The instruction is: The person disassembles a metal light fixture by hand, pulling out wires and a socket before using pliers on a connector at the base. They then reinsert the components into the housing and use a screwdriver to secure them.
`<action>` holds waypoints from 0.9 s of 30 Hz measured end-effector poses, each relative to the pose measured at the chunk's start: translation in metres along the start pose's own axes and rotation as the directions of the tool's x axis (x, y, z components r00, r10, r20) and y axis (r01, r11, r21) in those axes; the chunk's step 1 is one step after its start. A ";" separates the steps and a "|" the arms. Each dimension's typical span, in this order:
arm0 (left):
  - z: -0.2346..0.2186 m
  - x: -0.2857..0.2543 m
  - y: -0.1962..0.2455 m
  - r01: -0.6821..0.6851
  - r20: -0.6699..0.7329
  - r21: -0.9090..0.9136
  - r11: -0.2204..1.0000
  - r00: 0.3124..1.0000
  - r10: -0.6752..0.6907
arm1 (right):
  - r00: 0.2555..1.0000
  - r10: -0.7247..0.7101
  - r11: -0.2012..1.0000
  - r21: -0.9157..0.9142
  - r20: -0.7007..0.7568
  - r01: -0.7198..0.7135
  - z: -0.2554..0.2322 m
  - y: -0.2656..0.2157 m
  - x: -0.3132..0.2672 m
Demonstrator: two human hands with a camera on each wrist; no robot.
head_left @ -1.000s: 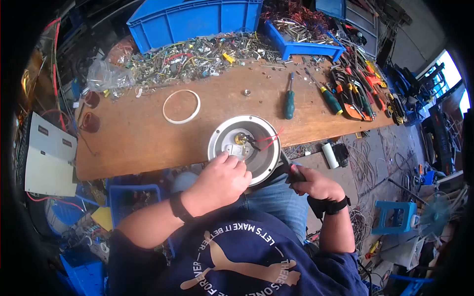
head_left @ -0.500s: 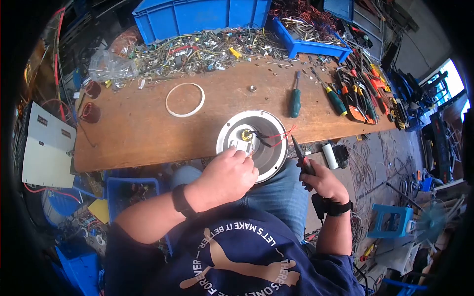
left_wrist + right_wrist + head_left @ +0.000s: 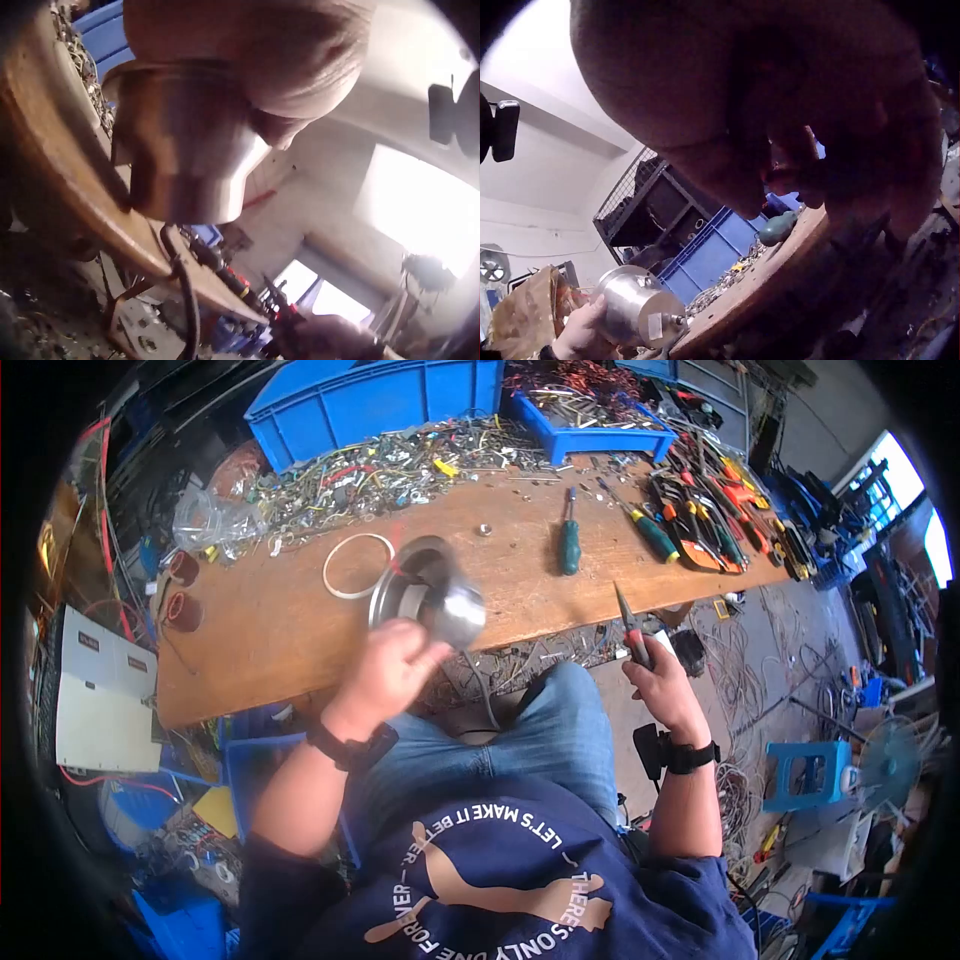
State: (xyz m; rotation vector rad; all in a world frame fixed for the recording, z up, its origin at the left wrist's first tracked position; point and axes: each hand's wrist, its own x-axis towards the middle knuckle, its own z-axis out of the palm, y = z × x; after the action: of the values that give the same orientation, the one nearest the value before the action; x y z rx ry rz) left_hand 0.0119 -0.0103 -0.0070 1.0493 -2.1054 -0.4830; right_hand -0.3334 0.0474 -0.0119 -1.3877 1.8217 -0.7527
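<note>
A wooden bench (image 3: pixel 270 635) is running across the head view, with scrap (image 3: pixel 400 480) and a blue crate (image 3: pixel 375 410) lying behind. The can (image 3: pixel 462 615) is sitting tilted at or over the near edge, blurred, its mouth facing up and toward the person's left. The left hand (image 3: pixel 390 675) is gripping its rim, fingers curled closely, while the right hand (image 3: pixel 660 685) is closing round a pointed tool (image 3: pixel 633 635) — tip up, apart from the can. A ring (image 3: pixel 350 596) is lying just beside the can, and a cable (image 3: pixel 485 695) is hanging below.

In the left wrist view, the can's long axis is slanting, the rim pointing up and the narrower end down. Its wall is looking stiff, smooth and probably slippery, moderately heavy; the flanged rim is offering the surest hold, the cable a poor one.

In the right wrist view, the can is pointing its closed end, with a cable fitting (image 3: pixel 679 320), down to the right. The near hand is too dark there to tell its grip.
</note>
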 end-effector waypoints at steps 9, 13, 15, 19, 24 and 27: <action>-0.019 0.022 -0.037 0.351 0.069 -0.541 0.765 0.924 -0.375 | 1.000 0.024 1.000 -0.018 0.016 -0.023 0.005 -0.007 -0.012; -0.026 0.037 -0.037 0.393 0.171 -0.577 0.716 0.916 -0.364 | 0.999 0.000 1.000 -0.016 -0.041 -0.001 0.016 0.007 -0.002; -0.028 0.041 -0.038 0.407 0.193 -0.579 0.706 0.910 -0.366 | 0.997 -0.005 1.000 -0.004 -0.073 0.005 0.019 0.011 0.002; -0.027 0.044 -0.046 0.402 0.194 -0.590 0.700 0.912 -0.361 | 0.996 -0.001 0.994 0.108 -0.093 0.012 0.029 0.030 0.013; -0.029 0.045 -0.043 0.387 0.164 -0.517 0.764 0.920 -0.355 | 0.991 0.074 0.971 0.234 -0.114 -0.045 0.030 0.018 0.017; -0.028 0.045 -0.040 0.400 0.173 -0.549 0.734 0.913 -0.368 | 0.990 0.080 0.974 0.220 -0.114 -0.053 0.028 0.016 0.018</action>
State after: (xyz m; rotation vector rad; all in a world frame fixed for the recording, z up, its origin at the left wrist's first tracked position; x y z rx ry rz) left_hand 0.0358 -0.0711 0.0078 1.0985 -1.5937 -1.2806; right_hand -0.3219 0.0330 -0.0444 -1.1564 1.8086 -0.9879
